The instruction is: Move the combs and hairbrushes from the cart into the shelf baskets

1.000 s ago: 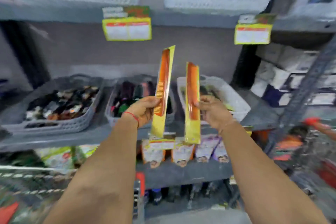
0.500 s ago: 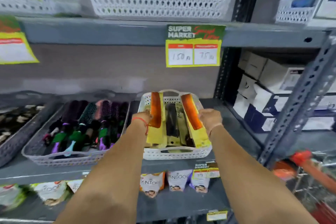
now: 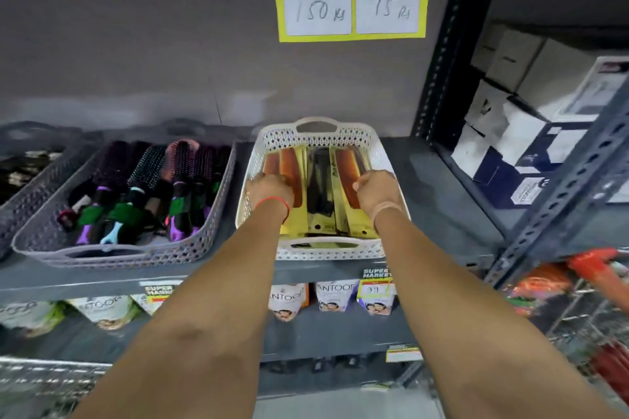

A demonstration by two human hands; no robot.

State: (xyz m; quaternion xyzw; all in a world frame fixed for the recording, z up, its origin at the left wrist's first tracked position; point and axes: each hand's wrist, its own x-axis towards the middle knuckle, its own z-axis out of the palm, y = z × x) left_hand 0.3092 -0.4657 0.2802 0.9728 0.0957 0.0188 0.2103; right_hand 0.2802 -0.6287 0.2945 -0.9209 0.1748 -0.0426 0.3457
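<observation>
A white lattice basket [image 3: 384,160] stands on the grey shelf and holds packaged combs lying flat. My left hand [image 3: 269,189] is inside it at the left, fingers curled on an orange comb in a yellow pack [image 3: 289,170]. My right hand [image 3: 376,192] is inside at the right, curled on another orange comb in a yellow pack [image 3: 345,163]. A black comb pack [image 3: 320,187] lies between them. Left of it, a grey basket [image 3: 129,253] holds several round hairbrushes [image 3: 146,187].
A yellow price card [image 3: 352,3] hangs from the shelf above the white basket. A perforated grey upright [image 3: 558,201] runs down at the right, with white boxes [image 3: 510,119] behind. The wire cart with a red handle [image 3: 592,262] is at the lower right. Pouches [image 3: 335,296] line the shelf below.
One second ago both hands held the two orange combs upright in front of the shelf. They have since lowered them flat into the white basket, and the view has moved closer.
</observation>
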